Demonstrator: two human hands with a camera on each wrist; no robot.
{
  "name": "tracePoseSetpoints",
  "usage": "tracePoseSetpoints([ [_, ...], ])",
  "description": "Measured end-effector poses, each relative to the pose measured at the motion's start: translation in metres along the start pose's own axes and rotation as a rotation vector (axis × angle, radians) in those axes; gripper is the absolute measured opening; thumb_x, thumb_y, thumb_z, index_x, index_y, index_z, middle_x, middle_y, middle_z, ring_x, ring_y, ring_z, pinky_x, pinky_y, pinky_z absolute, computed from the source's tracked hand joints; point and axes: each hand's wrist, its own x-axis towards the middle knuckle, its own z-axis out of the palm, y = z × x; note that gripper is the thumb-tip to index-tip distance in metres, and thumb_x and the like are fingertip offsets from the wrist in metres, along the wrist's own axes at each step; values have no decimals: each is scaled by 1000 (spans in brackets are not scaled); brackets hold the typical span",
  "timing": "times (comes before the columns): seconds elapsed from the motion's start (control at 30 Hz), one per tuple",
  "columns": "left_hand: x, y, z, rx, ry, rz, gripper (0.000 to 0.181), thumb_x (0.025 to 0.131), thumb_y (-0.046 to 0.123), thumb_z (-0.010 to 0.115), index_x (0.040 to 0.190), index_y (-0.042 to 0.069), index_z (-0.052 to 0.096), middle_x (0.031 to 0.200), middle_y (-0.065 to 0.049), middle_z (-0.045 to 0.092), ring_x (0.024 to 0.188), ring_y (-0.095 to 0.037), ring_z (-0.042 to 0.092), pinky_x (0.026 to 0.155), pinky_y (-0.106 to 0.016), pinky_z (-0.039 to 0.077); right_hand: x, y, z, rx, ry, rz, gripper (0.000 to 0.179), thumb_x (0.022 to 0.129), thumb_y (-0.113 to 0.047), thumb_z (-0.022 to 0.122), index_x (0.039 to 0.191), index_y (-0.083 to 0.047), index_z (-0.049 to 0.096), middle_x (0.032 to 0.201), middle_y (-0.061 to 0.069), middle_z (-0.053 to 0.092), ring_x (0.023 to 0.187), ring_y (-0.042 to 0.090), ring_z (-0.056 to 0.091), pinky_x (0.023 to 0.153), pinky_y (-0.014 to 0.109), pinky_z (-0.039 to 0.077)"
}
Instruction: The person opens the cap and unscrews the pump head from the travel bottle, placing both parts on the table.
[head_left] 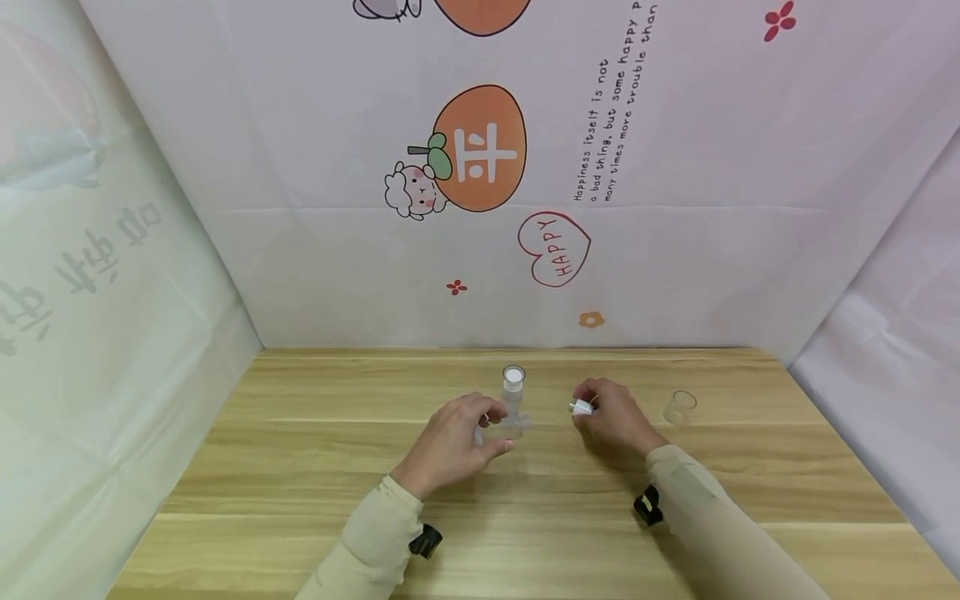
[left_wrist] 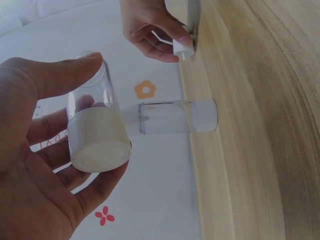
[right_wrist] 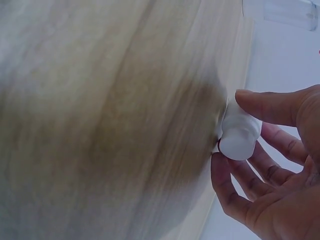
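Observation:
My left hand (head_left: 452,439) grips a small clear bottle with a white base (left_wrist: 100,139). The thumb lies over its clear part and the fingers curl round the other side; the base faces the left wrist camera. Just beyond it, a second clear bottle (head_left: 513,385) with a white base stands upright on the table, overlapped by the held one in the head view. To the right, my right hand (head_left: 613,418) pinches a white pump head (head_left: 581,407) between thumb and fingers, low over the tabletop. A small nub sticks out of the pump head (left_wrist: 183,49).
A clear open-ended cap (head_left: 680,408) stands on the wooden table (head_left: 315,467), right of my right hand. The table's back edge meets a printed white cloth wall (head_left: 360,275). More white cloth hangs at the left and right sides.

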Motion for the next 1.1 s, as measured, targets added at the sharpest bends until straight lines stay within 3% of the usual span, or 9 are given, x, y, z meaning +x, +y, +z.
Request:
tracePoseSetpoints([
  [0.2, 0, 1, 0, -6, 0, -1, 32, 86, 21, 84, 111, 8, 70, 101, -1, 69, 89, -23, 66, 76, -31, 52, 0, -1, 0, -25, 6, -1, 24, 86, 1, 77, 108, 2, 66, 100, 12, 67, 92, 27, 63, 80, 42, 54],
  [0.63, 0, 1, 0, 6, -4, -15, 34, 86, 24, 83, 112, 7, 70, 100, 1, 68, 89, -15, 63, 77, -30, 52, -1, 0, 0, -74, 26, -44, 26, 85, -1, 80, 107, 2, 67, 99, 12, 65, 90, 27, 63, 77, 43, 54],
  [1.1, -2, -2, 0, -28, 11, -18, 34, 86, 21, 83, 113, 5, 69, 105, -4, 70, 92, -22, 66, 79, -34, 54, -3, 0, -2, -98, 26, -44, 39, 83, -6, 83, 116, 3, 65, 104, 15, 61, 94, 30, 64, 79, 46, 56],
])
